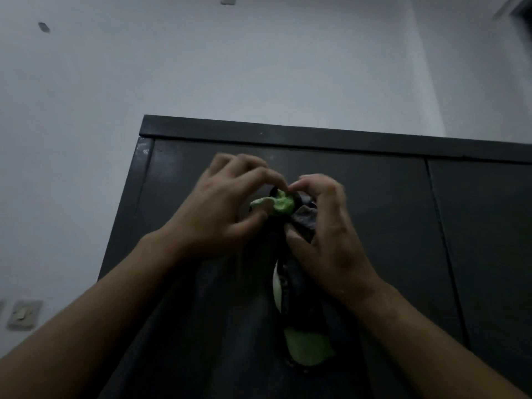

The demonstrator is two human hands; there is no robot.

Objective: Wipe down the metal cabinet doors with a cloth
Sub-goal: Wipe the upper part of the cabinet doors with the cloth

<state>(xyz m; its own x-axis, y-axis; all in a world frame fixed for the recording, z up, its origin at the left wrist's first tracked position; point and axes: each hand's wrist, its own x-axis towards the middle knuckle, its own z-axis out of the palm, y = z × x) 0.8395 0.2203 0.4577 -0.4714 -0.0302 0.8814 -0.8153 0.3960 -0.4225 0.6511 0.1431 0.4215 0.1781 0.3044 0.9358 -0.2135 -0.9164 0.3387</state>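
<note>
Hands: our left hand (224,205) & right hand (328,234) both pinch bunched green-and-grey fabric cloth (283,205), in front of dark metal cabinet door (374,203). Risk: loose tail drags or slips w/ weak grip.

The cloth (283,204) I'm holding is soft fabric, bunched and creased. It is bright green on one face, dark grey on the other and matt all over, with a stitched edge along the hanging part. The cabinet door (359,197) in front of me is dark painted metal, smooth, with a dull sheen near the top. The cabinet frame (145,151) looks scuffed and pale at its upper left corner. The wall (201,67) is flat matt paint. The switch plate (24,313) on it looks like pale plastic.
</note>
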